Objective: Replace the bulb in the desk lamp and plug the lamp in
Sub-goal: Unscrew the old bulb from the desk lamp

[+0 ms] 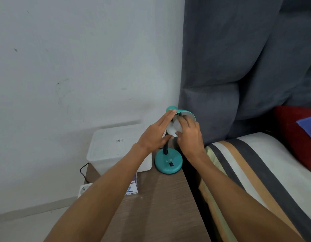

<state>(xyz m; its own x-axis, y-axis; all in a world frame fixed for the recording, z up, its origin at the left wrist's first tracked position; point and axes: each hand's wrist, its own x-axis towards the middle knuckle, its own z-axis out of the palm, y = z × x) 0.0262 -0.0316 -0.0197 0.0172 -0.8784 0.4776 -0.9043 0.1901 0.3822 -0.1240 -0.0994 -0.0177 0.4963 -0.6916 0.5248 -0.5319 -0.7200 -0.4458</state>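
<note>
A teal desk lamp stands at the far right of a wooden bedside table, its round base [168,162] marked ATN. Its shade [185,113] is tipped so that the white inside faces me. A white bulb [176,127] sits inside the shade. My left hand [155,132] holds the left rim of the shade, fingers flat along it and thumb under the rim. My right hand [190,135] has its fingers wrapped on the bulb. The lamp's black cord [83,170] hangs off the table's far left edge; its plug is not in view.
A translucent white lidded box [116,145] stands behind my left arm. A small bulb carton [132,186] lies partly under my left forearm. The wooden table [160,206] meets a bed with a striped cover [247,172] on the right. A grey curtain [238,67] hangs behind the lamp.
</note>
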